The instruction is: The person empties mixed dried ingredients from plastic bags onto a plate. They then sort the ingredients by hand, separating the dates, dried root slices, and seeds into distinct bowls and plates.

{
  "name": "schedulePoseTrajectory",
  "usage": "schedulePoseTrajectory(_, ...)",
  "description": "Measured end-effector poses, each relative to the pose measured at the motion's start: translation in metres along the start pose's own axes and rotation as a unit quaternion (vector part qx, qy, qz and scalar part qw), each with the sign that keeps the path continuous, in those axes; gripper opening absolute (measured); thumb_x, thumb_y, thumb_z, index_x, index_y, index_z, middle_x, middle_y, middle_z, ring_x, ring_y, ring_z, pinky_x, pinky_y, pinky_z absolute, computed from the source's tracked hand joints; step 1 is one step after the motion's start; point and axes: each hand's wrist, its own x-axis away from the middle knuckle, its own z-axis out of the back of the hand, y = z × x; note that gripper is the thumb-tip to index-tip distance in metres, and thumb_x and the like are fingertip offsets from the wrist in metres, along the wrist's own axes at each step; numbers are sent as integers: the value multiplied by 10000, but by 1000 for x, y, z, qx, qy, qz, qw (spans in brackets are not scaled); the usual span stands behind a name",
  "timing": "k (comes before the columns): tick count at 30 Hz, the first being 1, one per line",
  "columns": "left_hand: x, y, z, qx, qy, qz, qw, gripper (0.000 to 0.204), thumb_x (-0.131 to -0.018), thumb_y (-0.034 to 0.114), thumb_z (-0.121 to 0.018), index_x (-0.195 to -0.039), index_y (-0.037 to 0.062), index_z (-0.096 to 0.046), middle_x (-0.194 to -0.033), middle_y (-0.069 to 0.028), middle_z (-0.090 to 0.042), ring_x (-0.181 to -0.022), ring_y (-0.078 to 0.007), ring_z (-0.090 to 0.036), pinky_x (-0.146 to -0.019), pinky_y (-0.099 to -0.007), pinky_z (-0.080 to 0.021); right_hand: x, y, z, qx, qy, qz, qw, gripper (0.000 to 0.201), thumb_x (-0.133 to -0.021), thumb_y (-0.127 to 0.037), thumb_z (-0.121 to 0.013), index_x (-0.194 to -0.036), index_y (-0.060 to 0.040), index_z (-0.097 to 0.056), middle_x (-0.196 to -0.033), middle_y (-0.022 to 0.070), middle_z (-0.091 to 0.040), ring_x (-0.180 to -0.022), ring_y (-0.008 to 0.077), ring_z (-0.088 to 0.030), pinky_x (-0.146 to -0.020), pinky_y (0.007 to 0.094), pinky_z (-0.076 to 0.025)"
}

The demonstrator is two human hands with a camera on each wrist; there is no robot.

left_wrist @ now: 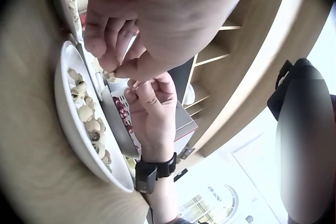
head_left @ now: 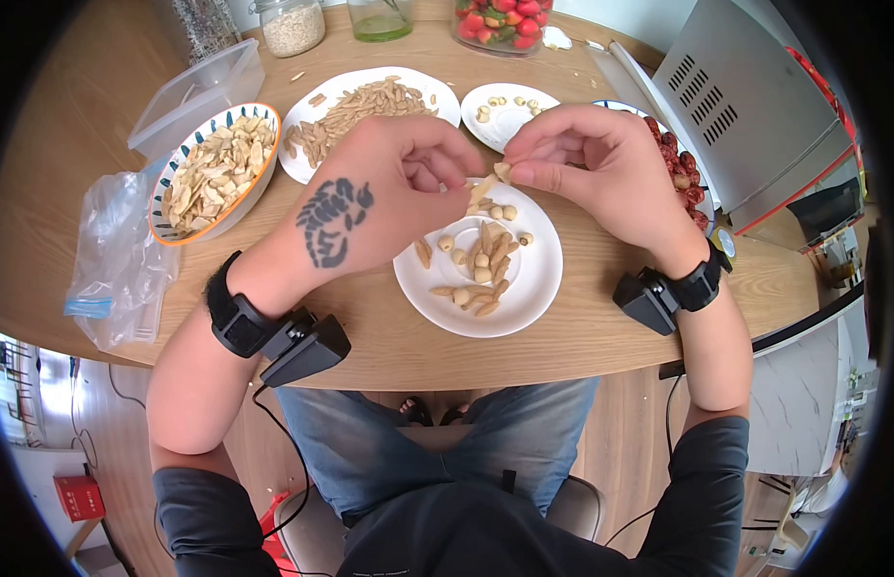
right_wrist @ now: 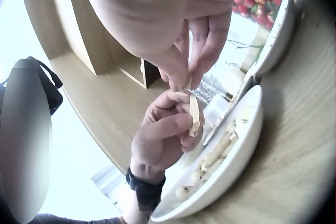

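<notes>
Both hands meet above the far part of a white plate [head_left: 535, 293]. The left hand [head_left: 384, 188] pinches a pale dried slice [right_wrist: 195, 115] between thumb and fingers, seen best in the right wrist view. The right hand [head_left: 605, 168] pinches a smaller pale piece [head_left: 503, 173] with thumb and forefinger, fingertips close beside the left hand's slice. On the plate lie several round cream lotus seeds [head_left: 459, 257] and long tan dried pieces [head_left: 492, 240], mostly around its middle. In the left wrist view the left fingers hide most of what they hold.
An orange-rimmed bowl [head_left: 270, 117] of pale slices stands left, beside a plastic bag [head_left: 115, 250] and clear container [head_left: 192, 91]. Behind are a plate [head_left: 298, 111] of tan pieces and a smaller plate [head_left: 485, 94] with lotus seeds. Red dates [head_left: 692, 178] and a grey metal box [head_left: 745, 87] are right.
</notes>
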Motion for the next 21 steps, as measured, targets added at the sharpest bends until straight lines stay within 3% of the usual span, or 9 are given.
schedulePoseTrajectory(2, 0, 0, 0, 43, 2, -10, 999, 176, -902, -28, -661, -1078, -22, -663, -909, -51, -694, -774, -91, -654, -668, -207, -530, 0, -3, 1, -31, 4, -1, 999, 143, -865, -1, -739, -1005, 5, -711, -965, 55, -734, -893, 114, -704, -845, 245, -567)
schedulePoseTrajectory(4, 0, 2, 0, 149, -17, -2, 989, 222, -902, -50, -651, -1123, -31, -637, -937, -74, -691, -792, -115, -667, -678, -228, -544, 1, -5, 2, -84, -50, -18, 995, 159, -851, 5, -752, -1003, 6, -706, -944, 50, -727, -889, 111, -704, -824, 244, -567)
schedulePoseTrajectory(7, -1, 3, 3, 199, -41, 7, 979, 229, -902, -70, -635, -1128, -35, -630, -942, -91, -690, -810, -143, -679, -686, -256, -561, 0, 1, -3, -62, -26, 38, 997, 186, -847, 4, -759, -1022, 6, -698, -915, 37, -716, -878, 99, -701, -802, 232, -561)
schedulePoseTrajectory(10, 1, 5, 2, 236, -40, -5, 971, 239, -899, -82, -626, -1135, -40, -628, -942, -98, -690, -801, -162, -683, -688, -275, -567, 1, -4, -4, -58, -11, 3, 998, 206, -844, 1, -764, -1039, 0, -695, -888, 21, -705, -871, 94, -700, -782, 216, -554)
schedulePoseTrajectory(16, 0, 2, -1, 225, -24, -32, 973, 229, -899, -49, -671, -1127, -41, -647, -948, -107, -705, -798, -169, -689, -713, -272, -576, 2, -3, 0, -61, -11, -57, 997, 231, -860, -4, -751, -1077, 20, -676, -941, 63, -727, -895, 101, -702, -787, 219, -558)
schedulePoseTrajectory(20, 0, 5, 8, 209, -36, -23, 977, 198, -895, -32, -691, -1091, -39, -665, -949, -108, -714, -817, -156, -689, -721, -261, -572, 2, -5, -1, -86, -18, -54, 995, 224, -877, 6, -728, -1092, 32, -672, -958, 84, -733, -906, 111, -705, -796, 226, -560)
schedulePoseTrajectory(21, 1, 7, 12, 139, 9, -45, 989, 196, -896, -26, -689, -1092, -31, -672, -943, -93, -716, -818, -140, -685, -723, -255, -567, 2, -5, -2, -107, -8, -50, 993, 211, -888, 4, -715, -1093, 35, -674, -953, 81, -732, -900, 115, -705, -799, 229, -560)
